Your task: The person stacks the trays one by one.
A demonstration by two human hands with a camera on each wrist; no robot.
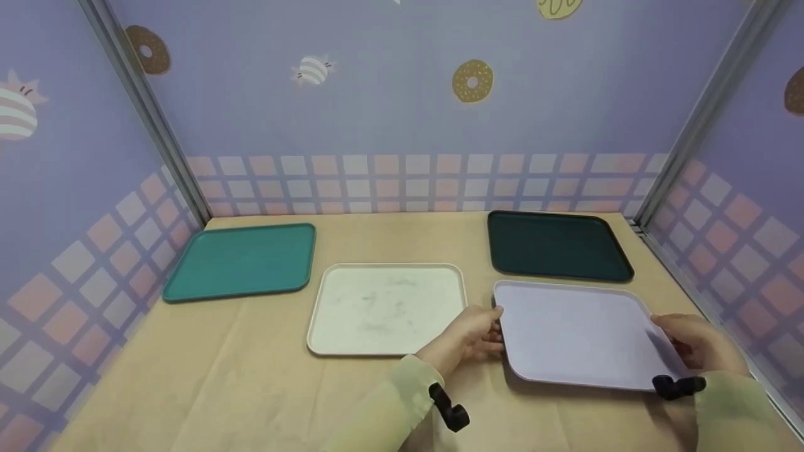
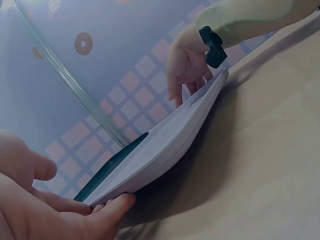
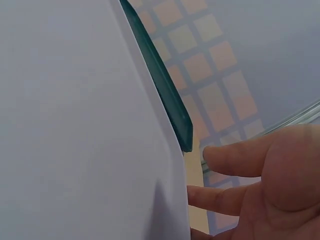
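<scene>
A lavender tray (image 1: pixel 578 336) lies between my two hands at the right front, with a shadow on the table beneath its edge. At its left rim, my left hand (image 1: pixel 474 333) touches with the fingers; in the left wrist view fingers (image 2: pixel 117 205) reach along and under the rim while the thumb stands apart. My right hand (image 1: pixel 706 342) is at the right rim. In the right wrist view its extended fingers (image 3: pixel 217 199) meet the tray's edge and the thumb is lifted away from it. Nearest to the left hand otherwise is a cream tray (image 1: pixel 389 307) with greyish smudges.
A teal tray (image 1: pixel 245 260) lies at the back left, and a dark green tray (image 1: pixel 559 245) at the back right, right behind the lavender one. Patterned walls (image 1: pixel 408 113) with metal corner posts (image 1: pixel 147 113) enclose the cloth-covered table (image 1: pixel 251 389) at back and sides.
</scene>
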